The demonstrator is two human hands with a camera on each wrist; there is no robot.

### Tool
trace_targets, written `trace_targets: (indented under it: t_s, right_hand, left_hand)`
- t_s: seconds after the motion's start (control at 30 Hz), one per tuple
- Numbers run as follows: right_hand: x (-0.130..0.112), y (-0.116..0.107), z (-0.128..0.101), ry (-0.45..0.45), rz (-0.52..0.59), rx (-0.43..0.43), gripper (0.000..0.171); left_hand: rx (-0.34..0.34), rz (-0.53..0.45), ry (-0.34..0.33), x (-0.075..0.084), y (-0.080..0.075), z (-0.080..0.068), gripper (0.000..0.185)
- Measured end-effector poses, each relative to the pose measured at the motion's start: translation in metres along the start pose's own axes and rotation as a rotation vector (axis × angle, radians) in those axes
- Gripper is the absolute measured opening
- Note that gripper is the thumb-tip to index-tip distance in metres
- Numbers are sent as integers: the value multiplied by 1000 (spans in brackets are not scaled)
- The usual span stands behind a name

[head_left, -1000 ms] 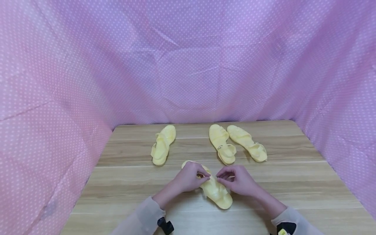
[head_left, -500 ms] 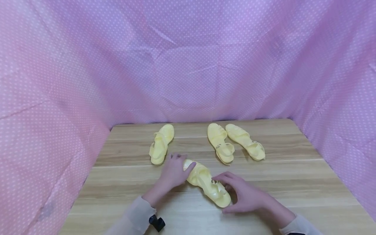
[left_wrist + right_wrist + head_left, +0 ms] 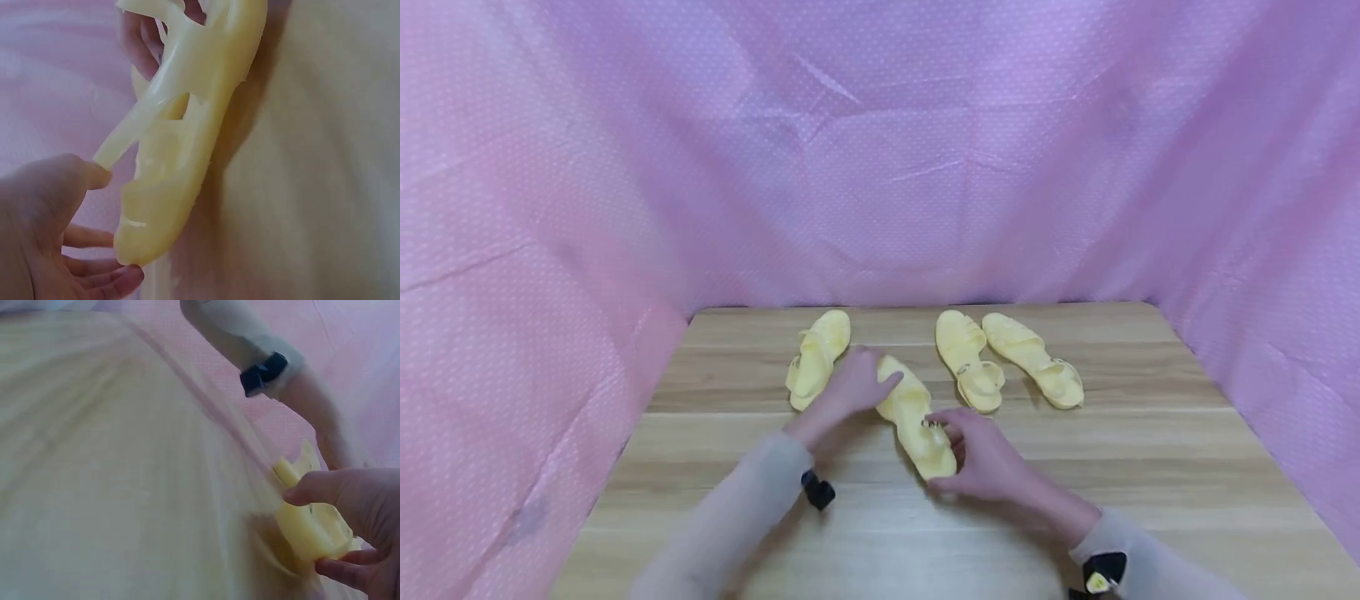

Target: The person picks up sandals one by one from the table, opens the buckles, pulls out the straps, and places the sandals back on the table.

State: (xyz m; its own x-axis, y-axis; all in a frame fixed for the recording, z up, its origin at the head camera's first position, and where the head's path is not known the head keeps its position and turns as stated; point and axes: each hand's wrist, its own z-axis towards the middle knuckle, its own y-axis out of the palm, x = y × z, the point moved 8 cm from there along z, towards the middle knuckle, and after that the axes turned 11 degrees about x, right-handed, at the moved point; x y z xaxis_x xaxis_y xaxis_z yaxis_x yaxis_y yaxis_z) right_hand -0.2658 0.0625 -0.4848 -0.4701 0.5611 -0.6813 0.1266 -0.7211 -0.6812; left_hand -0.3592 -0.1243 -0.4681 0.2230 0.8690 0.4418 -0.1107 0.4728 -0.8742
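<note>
A pale yellow jelly sandal (image 3: 904,408) lies at a slant between my two hands, toe pointing away, with a small metal buckle on its strap. My left hand (image 3: 857,382) holds the toe end; in the left wrist view its fingers (image 3: 119,281) reach to the tip and its thumb is beside a strap. The right hand (image 3: 988,454) grips the heel end, fingers near the buckle and thumb at the back. In the right wrist view, the thumb and fingers are around the sandal's heel (image 3: 309,534), and a shadow shows on the table beside it.
Another yellow sandal (image 3: 815,367) lies just behind my left hand. Two more, a left one (image 3: 958,342) and a right one (image 3: 1022,354), lie side by side at the back right of the wooden table (image 3: 1150,483). Pink dotted cloth (image 3: 880,167) hangs around the table.
Both hands had been pinching at the sandal's strap, then shifted to its toe and heel. Since then the sandal has moved away and slightly left, turning a little straighter.
</note>
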Motion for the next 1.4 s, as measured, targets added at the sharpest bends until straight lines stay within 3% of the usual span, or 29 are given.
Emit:
trace_targets:
  t_s: [0.2,0.4,0.6,0.77,1.07,1.23,1.4]
  right_hand:
    - [-7,5,47,18,-72,127,84]
    - [-6,15,84,35,-132,188,87]
    - [2,32,102,81,-180,168,89]
    - [5,39,106,96,-212,160,90]
    - [9,40,106,136,-184,126,93]
    - [11,42,103,114,-193,108,94]
    - [5,32,103,85,-196,92,95]
  left_hand:
    - [-7,-1,38,-5,-6,65,60]
    - [-35,-18,-5,-19,-4,99,62]
    - [-79,-6,-100,-37,9,108,63]
    - [-95,7,-115,-43,13,108,63]
    - [-129,39,-74,-39,16,110,62]
    - [-169,115,-46,-37,22,112,61]
    - [-161,202,-15,-17,13,116,56]
